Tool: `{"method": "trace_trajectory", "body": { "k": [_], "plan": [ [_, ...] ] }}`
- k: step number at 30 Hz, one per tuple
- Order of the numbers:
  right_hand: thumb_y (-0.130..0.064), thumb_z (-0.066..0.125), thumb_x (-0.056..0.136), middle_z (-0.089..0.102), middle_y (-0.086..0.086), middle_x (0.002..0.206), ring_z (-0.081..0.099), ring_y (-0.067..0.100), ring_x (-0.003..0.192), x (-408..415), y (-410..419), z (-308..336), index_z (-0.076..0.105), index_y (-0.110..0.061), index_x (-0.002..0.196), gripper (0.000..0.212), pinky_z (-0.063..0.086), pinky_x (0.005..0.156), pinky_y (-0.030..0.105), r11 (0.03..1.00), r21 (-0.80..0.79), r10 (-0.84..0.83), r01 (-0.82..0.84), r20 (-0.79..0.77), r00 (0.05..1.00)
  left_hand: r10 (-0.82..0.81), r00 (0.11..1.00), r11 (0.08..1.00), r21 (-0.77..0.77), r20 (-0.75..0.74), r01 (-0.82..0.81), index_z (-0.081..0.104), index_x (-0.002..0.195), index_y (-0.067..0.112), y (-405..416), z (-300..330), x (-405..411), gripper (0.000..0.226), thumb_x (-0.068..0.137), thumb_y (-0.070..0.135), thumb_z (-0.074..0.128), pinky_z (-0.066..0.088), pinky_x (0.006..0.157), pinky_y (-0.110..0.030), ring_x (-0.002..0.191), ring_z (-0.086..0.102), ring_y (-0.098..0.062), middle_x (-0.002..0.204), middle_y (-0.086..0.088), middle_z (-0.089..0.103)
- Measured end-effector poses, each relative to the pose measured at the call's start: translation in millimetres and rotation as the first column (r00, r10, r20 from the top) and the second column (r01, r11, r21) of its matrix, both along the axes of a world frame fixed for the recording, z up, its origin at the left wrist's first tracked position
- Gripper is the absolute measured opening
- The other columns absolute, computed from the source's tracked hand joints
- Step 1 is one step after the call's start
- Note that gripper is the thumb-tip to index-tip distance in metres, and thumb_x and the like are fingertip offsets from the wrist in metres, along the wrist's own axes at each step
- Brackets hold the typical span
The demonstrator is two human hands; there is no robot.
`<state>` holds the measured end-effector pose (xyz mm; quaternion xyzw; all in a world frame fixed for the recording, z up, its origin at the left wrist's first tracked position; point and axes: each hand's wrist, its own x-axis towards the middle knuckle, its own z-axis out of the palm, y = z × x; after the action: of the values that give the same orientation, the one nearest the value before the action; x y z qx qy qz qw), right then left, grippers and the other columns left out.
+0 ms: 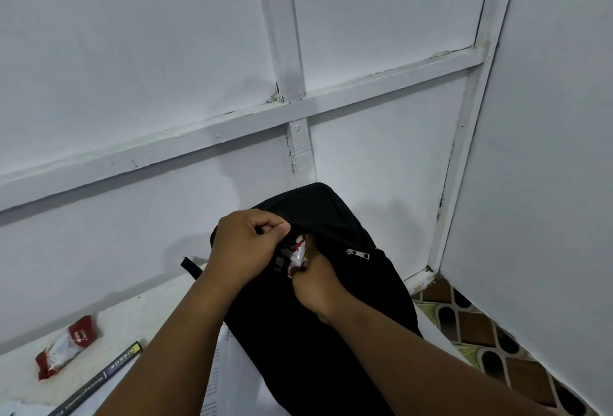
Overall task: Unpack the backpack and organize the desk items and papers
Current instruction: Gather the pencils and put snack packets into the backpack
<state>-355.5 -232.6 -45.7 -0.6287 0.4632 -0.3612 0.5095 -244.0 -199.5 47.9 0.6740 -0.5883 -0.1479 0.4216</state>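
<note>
A black backpack stands upright on the white desk against the wall. My left hand pinches the edge of the pack's upper opening and holds it apart. My right hand is closed on a red and white packet that sticks partway out of the opening. A silver zipper pull hangs just right of the hands. The inside of the pack is hidden.
Another red and white packet lies at the desk's left. A dark book spine and printed paper lie beside the pack. White panelled walls meet in a corner on the right, above patterned floor tiles.
</note>
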Motion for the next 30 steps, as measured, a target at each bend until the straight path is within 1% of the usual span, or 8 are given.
{"method": "trace_trajectory", "body": {
  "k": [4, 6, 10, 13, 17, 24, 27, 30],
  "plan": [
    [-0.006, 0.052, 0.096, 0.057, -0.023, 0.121, 0.057, 0.000, 0.115, -2.8, 7.2, -10.8, 0.027, -0.061, 0.131, 0.070, 0.045, 0.106, 0.024, 0.999, 0.020, 0.029, -0.030, 0.053, 0.998, 0.007, 1.000, 1.000, 0.012, -0.028, -0.007, 0.076, 0.068, 0.034, 0.0, -1.1, 0.4, 0.022, 0.083, 0.018, 0.077, 0.048, 0.074, -0.020, 0.072, 0.067, 0.001, 0.068, 0.016, 0.071],
    [0.001, 0.050, 0.095, 0.056, -0.019, 0.124, 0.056, 0.002, 0.116, -7.3, 17.4, -16.2, 0.028, -0.054, 0.140, 0.075, 0.043, 0.108, 0.025, 1.000, 0.015, -0.016, 0.015, 0.080, 0.997, 0.009, 0.999, 1.000, 0.015, -0.037, -0.009, 0.076, 0.069, 0.034, -0.6, -1.0, -0.2, 0.022, 0.084, 0.018, 0.077, 0.046, 0.072, -0.017, 0.073, 0.066, 0.002, 0.069, 0.017, 0.071],
    [0.000, 0.052, 0.095, 0.057, -0.017, 0.121, 0.054, -0.002, 0.112, -16.9, 27.3, -21.0, 0.044, -0.029, 0.146, 0.059, 0.038, 0.098, 0.005, 0.974, -0.130, -0.186, 0.184, -0.007, 0.982, 0.017, 0.999, 0.999, 0.029, -0.038, -0.015, 0.077, 0.071, 0.032, -1.3, -2.5, -2.6, 0.019, 0.085, 0.019, 0.076, 0.043, 0.068, -0.010, 0.072, 0.065, 0.004, 0.069, 0.016, 0.071],
    [-0.005, 0.065, 0.090, 0.068, -0.010, 0.099, 0.064, 0.003, 0.092, -18.6, 16.2, -27.4, 0.065, -0.024, 0.123, 0.038, 0.047, 0.084, 0.009, 0.950, -0.176, -0.265, 0.259, -0.010, 0.964, 0.018, 0.999, 0.999, 0.032, -0.044, -0.016, 0.078, 0.072, 0.029, -1.3, -4.7, -4.6, 0.018, 0.085, 0.018, 0.075, 0.042, 0.067, -0.006, 0.072, 0.066, 0.004, 0.069, 0.014, 0.071],
    [-0.006, 0.072, 0.085, 0.066, -0.001, 0.086, 0.058, 0.005, 0.076, -14.0, 6.6, -34.4, 0.069, -0.015, 0.086, 0.009, 0.040, 0.070, 0.007, 0.918, -0.253, -0.325, 0.304, -0.045, 0.945, 0.021, 0.999, 0.999, 0.034, -0.050, -0.019, 0.078, 0.074, 0.028, -0.3, -4.6, -4.7, 0.015, 0.085, 0.018, 0.075, 0.045, 0.068, -0.010, 0.072, 0.066, 0.002, 0.070, 0.014, 0.071],
    [0.001, 0.056, 0.091, 0.054, 0.005, 0.129, 0.050, 0.009, 0.115, -5.7, 9.9, -40.1, 0.065, -0.002, 0.123, 0.034, 0.022, 0.098, -0.005, 0.917, -0.387, -0.170, 0.093, -0.168, 0.971, 0.032, 0.998, 0.999, 0.024, -0.047, -0.031, 0.078, 0.072, 0.029, -0.8, -6.6, -2.3, 0.016, 0.084, 0.018, 0.076, 0.044, 0.067, -0.009, 0.069, 0.065, 0.000, 0.068, 0.012, 0.070],
    [0.004, 0.055, 0.089, 0.044, -0.002, 0.123, 0.040, 0.002, 0.109, -7.1, 8.6, -42.0, 0.064, -0.005, 0.125, 0.038, 0.019, 0.096, -0.006, 0.906, -0.417, -0.170, 0.076, -0.194, 0.966, 0.033, 0.998, 0.999, 0.023, -0.050, -0.032, 0.078, 0.071, 0.027, -0.7, -7.9, -3.4, 0.017, 0.084, 0.016, 0.076, 0.043, 0.064, -0.005, 0.068, 0.065, 0.000, 0.068, 0.012, 0.070],
    [0.003, 0.052, 0.091, 0.044, -0.001, 0.107, 0.044, 0.006, 0.094, -8.1, 4.7, -45.0, 0.065, -0.002, 0.117, 0.029, 0.031, 0.083, 0.001, 0.924, -0.372, -0.175, 0.090, -0.202, 0.964, 0.039, 0.998, 0.999, 0.014, -0.052, -0.038, 0.078, 0.070, 0.025, 0.4, -8.7, -5.0, 0.017, 0.083, 0.015, 0.076, 0.043, 0.063, -0.005, 0.066, 0.064, -0.001, 0.067, 0.010, 0.070]
  ]
}}
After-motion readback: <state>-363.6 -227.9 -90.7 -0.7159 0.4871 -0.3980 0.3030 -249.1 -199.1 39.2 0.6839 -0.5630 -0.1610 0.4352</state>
